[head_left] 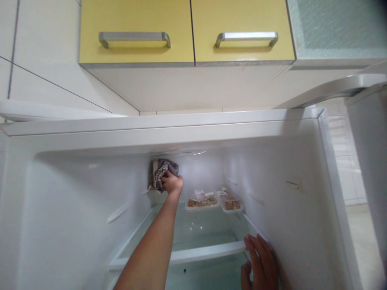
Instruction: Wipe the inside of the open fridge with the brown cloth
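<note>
Deep inside the open fridge, my left hand grips a bunched, dark patterned cloth. The cloth is up against the upper back left corner of the inner wall, and my fingers are partly sunk in its folds. My right hand is at the right end of the glass shelf's white front edge. Its fingers are stretched out with the thumb apart, and the fingertips lie at or against that edge. Nothing shows in this hand.
Two clear-lidded food trays, a left one and a right one, sit at the back of the glass shelf. Shelf ridges stick out from the side walls. Yellow cabinets hang above, and the opened door stands at right.
</note>
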A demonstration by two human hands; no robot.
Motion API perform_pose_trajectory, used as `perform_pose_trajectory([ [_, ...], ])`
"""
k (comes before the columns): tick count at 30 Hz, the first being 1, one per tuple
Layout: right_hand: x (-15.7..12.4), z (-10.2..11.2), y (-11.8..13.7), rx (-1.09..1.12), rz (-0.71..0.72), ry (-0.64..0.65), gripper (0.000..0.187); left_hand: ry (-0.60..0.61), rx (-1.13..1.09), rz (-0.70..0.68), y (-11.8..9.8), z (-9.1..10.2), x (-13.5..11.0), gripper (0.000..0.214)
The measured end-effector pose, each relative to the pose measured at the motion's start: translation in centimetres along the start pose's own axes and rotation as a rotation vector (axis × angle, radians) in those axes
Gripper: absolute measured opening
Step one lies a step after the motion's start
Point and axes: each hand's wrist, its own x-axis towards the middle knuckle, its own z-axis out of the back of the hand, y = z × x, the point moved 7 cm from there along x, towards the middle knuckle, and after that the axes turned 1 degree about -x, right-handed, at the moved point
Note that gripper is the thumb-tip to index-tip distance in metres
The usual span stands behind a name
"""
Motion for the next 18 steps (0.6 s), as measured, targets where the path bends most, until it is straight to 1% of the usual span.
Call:
perform_pose_trajectory([
  [2, 0.1, 0.0, 0.1, -0.007, 0.0, -0.025, 0.071, 0.019, 0.005, -0.013, -1.5, -0.2, -0.7, 0.057],
  [4, 0.2, 0.0, 0.2, -0.004, -0.002, -0.032, 0.07, 0.039, 0.005, -0.126, -3.8, -0.4, -1.7, 0.049],
  [5, 0.2, -0.1, 0.1, 0.001, -0.003, -0.026, 0.071, 0.048, 0.002, -0.216, -5.3, -0.5, -2.4, 0.046],
  [7, 0.2, -0.2, 0.0, 0.011, 0.01, -0.018, 0.073, 0.063, -0.006, -0.439, -8.8, -0.6, -4.3, 0.042],
  [10, 0.1, -0.3, 0.0, 0.009, 0.024, -0.041, 0.074, 0.073, -0.019, -0.788, -14.3, -0.9, -7.8, 0.038],
  [12, 0.1, -0.3, -0.1, 0.014, 0.008, -0.082, 0.072, 0.069, -0.018, -0.938, -17.2, -1.1, -9.8, 0.039],
  [13, 0.2, -0.3, 0.0, 0.018, -0.002, -0.099, 0.072, 0.067, -0.012, -0.98, -18.1, -1.3, -10.5, 0.041],
  [15, 0.4, -0.2, 0.1, 0.021, -0.029, -0.116, 0.071, 0.072, 0.01, -1.033, -19.2, -1.7, -11.2, 0.045],
  [16, 0.5, -0.1, 0.2, 0.019, -0.04, -0.111, 0.071, 0.083, 0.024, -1.069, -19.3, -1.9, -11.4, 0.045],
  [18, 0.7, 0.1, 0.3, 0.014, -0.049, -0.085, 0.07, 0.12, 0.052, -1.185, -18.9, -2.4, -11.4, 0.042],
])
